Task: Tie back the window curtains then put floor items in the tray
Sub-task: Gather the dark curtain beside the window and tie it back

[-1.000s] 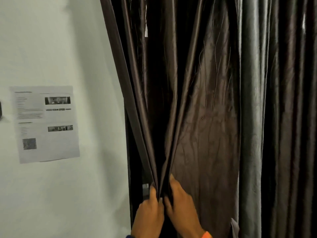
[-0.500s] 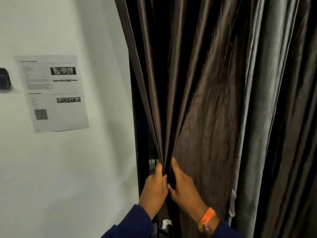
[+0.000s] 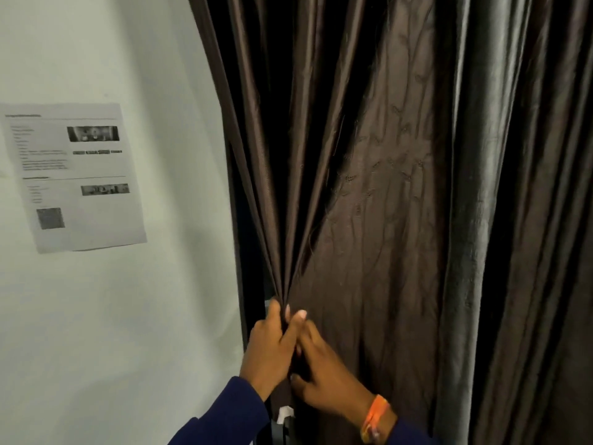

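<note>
We are on the tie-back step: our left hand (image 3: 268,350) and right hand (image 3: 324,377) curl tight round the bunched curtain (image 3: 369,187) beside the wall (image 3: 128,316). Next we judge it needs a tie looped round; none shows.

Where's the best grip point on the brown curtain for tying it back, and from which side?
Probably at the pinch where the brown curtain is already gathered: its folds converge to a narrow bunch there, thin enough to wrap fingers round. Come from both sides, as now: the left hand grips from the wall side, the right hand from the window side. Higher up the pleats fan out too wide.
</note>
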